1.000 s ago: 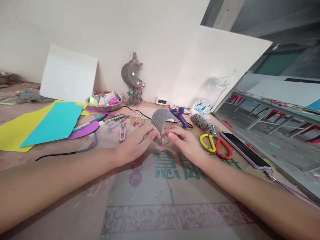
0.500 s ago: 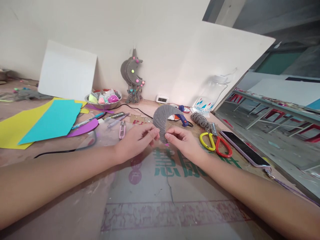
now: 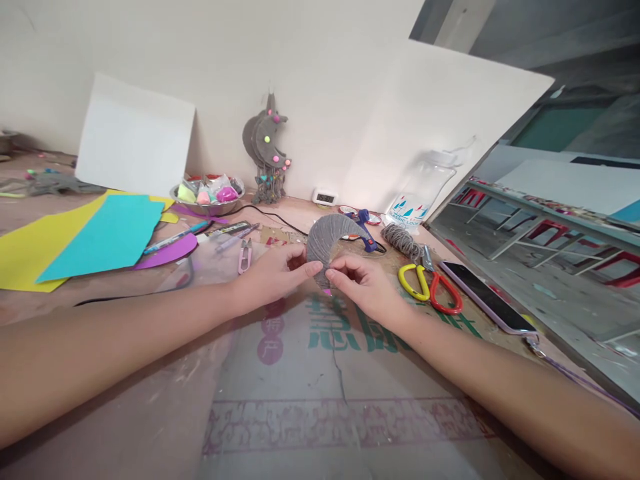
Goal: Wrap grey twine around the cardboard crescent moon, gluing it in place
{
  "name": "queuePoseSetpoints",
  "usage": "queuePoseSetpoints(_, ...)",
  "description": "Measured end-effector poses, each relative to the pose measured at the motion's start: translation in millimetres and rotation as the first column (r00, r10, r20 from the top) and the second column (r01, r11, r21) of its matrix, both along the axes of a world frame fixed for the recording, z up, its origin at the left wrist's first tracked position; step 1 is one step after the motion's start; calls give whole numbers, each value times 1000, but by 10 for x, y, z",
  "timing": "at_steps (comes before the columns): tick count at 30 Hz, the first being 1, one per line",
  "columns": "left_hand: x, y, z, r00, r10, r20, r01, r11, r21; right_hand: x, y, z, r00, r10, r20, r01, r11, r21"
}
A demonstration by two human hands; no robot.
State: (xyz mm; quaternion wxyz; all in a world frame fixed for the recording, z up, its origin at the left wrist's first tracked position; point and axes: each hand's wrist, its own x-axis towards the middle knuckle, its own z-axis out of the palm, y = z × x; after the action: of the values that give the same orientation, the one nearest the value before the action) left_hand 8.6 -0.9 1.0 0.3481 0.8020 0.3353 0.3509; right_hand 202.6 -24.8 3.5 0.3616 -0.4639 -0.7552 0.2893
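Hands: left hand (image 3: 277,273) has its fingers curled and its thumb reaching right, pinching the near-left edge of a flat grey yarn-wrapped crescent (image 3: 319,243). Right hand (image 3: 367,283) is closed in a thumb-and-fingertip pinch at the crescent's lower right edge. Whether a yarn end is also caught there: cannot tell.

Key relation: the crescent stands between the hands and rises above them, clear of the surface (image 3: 295,210). Its long axis starts at the lower end, where a bright purple tip (image 3: 327,292) shows below both thumbs, climbs, then bends right; the upper horn points over the right hand. Both hands sit about equally near the lower end; neither touches the horn.

Around the hands: blue glue gun (image 3: 369,245) beyond the horn; grey yarn hank (image 3: 403,241) and scissors with yellow and red handles (image 3: 446,293) right of the right hand; small pink-handled snips (image 3: 245,257) just beyond the left wrist.

Change: against the frame one second earlier, the crescent shows more of its broad face, and the right fingertips, then apart from its edge, are now against it.
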Motion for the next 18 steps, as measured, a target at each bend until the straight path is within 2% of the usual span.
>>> queuePoseSetpoints(3, 0, -19, 18, 999, 33, 34, -33, 999, 3, -3, -11, -6, 997, 40, -69, -44, 997, -65)
queuePoseSetpoints(6, -12, -11, 15, 995, 77, 71, -74, 996, -39, -10, -12, 3, 985, 11, -169, -37, 989, -145)
queuePoseSetpoints(10, -33, 47, -15, 988, 113, 108, -107, 992, -63, -18, 2, 5, 978, -12, -207, -40, 968, -247)
queuePoseSetpoints(18, -28, 56, -14, 985, 114, 132, -97, 987, -131, -15, 38, -23, 993, -15, -114, -4, 987, -160)
